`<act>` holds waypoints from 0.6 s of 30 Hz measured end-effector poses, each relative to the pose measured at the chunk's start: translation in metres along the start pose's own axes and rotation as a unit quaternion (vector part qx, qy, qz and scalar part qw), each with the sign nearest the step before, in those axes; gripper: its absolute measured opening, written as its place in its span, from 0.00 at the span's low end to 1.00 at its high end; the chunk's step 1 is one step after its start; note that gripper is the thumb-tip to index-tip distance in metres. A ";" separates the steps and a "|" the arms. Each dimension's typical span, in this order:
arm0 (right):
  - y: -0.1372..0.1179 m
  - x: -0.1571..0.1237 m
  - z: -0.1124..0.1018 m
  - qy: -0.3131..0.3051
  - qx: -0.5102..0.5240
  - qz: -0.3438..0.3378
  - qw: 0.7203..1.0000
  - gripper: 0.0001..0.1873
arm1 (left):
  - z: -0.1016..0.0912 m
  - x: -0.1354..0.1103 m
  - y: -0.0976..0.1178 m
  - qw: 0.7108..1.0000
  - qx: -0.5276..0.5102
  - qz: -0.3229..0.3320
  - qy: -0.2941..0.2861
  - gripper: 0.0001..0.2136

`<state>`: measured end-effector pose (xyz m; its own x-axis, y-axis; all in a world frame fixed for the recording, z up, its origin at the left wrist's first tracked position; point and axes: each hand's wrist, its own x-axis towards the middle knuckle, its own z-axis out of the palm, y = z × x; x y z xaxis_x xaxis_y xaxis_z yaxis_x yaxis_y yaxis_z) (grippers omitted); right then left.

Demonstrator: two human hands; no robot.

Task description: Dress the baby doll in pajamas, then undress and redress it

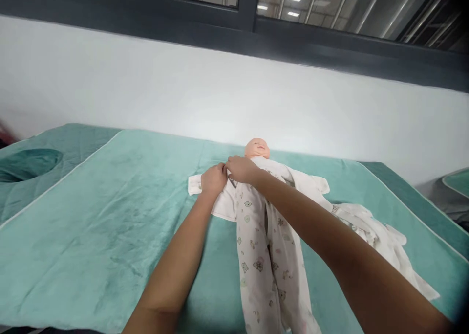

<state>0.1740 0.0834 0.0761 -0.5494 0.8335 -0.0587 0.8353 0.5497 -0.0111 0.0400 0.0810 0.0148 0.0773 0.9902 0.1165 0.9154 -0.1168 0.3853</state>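
A baby doll (257, 148) lies on its back, head toward the wall, in white baby clothes. Its white shirt (226, 203) is spread open at the sides, one sleeve out to the left and another to the right. White printed pants (252, 241) cover its legs and reach toward me. My left hand (214, 178) is closed on the shirt near the left sleeve. Beside it, almost touching, my right hand (241, 169) pinches the shirt below the doll's head. The doll's arm on that side is hidden by cloth and my hands.
A crumpled heap of white clothes (377, 231) lies right of the doll, partly behind my right forearm. Everything rests on a green padded bed (110, 226). A dark green cushion with a hole (69, 145) is at far left. The white wall (183, 84) stands behind.
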 end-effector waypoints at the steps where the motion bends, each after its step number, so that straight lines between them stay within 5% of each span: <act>1: 0.002 0.007 0.000 -0.009 0.002 -0.007 1.000 0.10 | 0.000 0.000 0.000 1.000 0.001 -0.007 -0.002 0.20; 10: 0.006 0.013 0.000 -0.097 -0.018 -0.006 0.995 0.16 | -0.002 0.003 -0.003 1.000 -0.019 -0.010 0.004 0.17; 18: 0.017 -0.001 -0.022 -0.099 -0.062 0.000 0.993 0.16 | -0.004 -0.004 -0.013 0.995 -0.082 -0.017 0.052 0.20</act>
<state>0.1885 0.0929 0.0976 -0.5243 0.8127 -0.2542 0.8191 0.5629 0.1102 0.0267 0.0785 0.0131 -0.0008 0.9816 0.1911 0.8391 -0.1033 0.5340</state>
